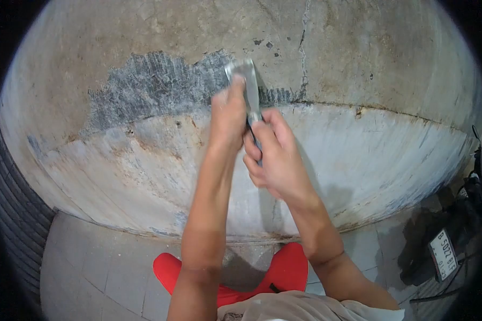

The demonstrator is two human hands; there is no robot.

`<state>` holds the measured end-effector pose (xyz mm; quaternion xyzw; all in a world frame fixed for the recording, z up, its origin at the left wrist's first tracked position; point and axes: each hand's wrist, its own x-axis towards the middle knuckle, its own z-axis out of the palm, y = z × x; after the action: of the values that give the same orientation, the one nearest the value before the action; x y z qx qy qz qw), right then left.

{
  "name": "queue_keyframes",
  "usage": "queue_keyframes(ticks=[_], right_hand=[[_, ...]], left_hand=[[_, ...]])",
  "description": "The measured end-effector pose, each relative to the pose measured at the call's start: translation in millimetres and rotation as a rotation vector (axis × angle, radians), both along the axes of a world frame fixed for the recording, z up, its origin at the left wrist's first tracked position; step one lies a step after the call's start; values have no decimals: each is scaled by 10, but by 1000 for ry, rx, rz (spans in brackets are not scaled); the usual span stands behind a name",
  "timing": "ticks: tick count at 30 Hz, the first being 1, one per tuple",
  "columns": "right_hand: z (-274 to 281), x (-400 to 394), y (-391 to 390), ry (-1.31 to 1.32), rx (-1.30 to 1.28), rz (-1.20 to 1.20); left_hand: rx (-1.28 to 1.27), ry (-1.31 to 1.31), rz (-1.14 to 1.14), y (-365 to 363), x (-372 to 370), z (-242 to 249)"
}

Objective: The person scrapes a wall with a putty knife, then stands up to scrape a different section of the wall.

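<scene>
A scraper (253,95) with a wide metal blade is held up against the wall, its edge at the right part of a dark grey bare patch (150,85). My right hand (277,158) is wrapped round its dark handle. Higher up, my left hand (229,120) is closed at the blade, with a fingertip pressed on the metal; motion smears its fingers a little. Around the patch the wall (198,27) keeps a worn beige coat. Below a rough ledge line, a paler wall band (353,155) shows stains and chipped spots.
A crack (303,48) runs down the wall right of the scraper. Grey floor tiles (102,262) lie below, with my knees in red (289,267) close to the wall. A motorbike's number plate (443,255) is at lower right, and a ribbed dark shutter (16,214) at left.
</scene>
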<state>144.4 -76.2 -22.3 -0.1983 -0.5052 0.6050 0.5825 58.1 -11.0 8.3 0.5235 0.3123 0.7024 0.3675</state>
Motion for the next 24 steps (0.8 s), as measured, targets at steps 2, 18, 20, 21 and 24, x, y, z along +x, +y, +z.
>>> queue_keyframes(ticks=[2,18,20,21,24], right_hand=[[98,-27,12,15,24,8],[-139,-146,38,-40,40,-45],[-355,-142,0,-49,2,-73],[-472,-145,-79,-44,-45,-102],[-176,-27,-111,-129,-7,-112]], left_hand=[[-58,5,-2,11,-60,175],[-57,16,-22,71,-188,-115],[-129,17,-74,4,-184,-368],[-150,21,-78,-58,-205,-445],[-158,27,-177,-66,-226,-233]])
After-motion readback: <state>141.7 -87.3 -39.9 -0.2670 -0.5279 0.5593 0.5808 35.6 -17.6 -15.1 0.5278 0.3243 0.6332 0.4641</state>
